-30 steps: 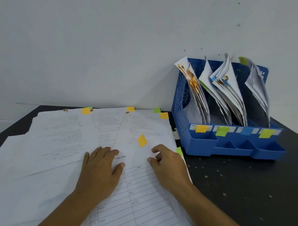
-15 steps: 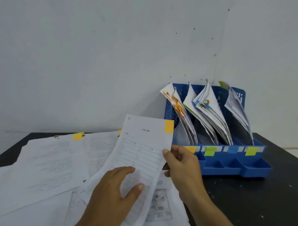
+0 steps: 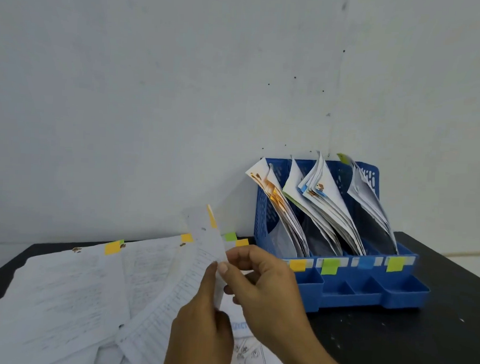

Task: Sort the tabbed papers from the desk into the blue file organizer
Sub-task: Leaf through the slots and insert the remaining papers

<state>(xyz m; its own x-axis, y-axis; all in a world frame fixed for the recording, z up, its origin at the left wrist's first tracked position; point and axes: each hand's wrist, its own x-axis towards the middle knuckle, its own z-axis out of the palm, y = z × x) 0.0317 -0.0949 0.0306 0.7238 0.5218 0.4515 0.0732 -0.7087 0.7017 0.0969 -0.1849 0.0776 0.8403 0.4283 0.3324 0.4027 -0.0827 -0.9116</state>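
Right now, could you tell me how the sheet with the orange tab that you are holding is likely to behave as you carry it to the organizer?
Probably floppy: the sheet already curves between the left hand and right hand. Likely very light, since fingertips alone pinch its edge. It may buckle against papers already in the blue file organizer.

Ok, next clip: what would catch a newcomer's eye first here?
Probably the blue file organizer on the right of the black desk, its slots stuffed with leaning papers above coloured labels. Next, at centre, the left hand and right hand pinching a raised orange-tabbed sheet over the spread papers.
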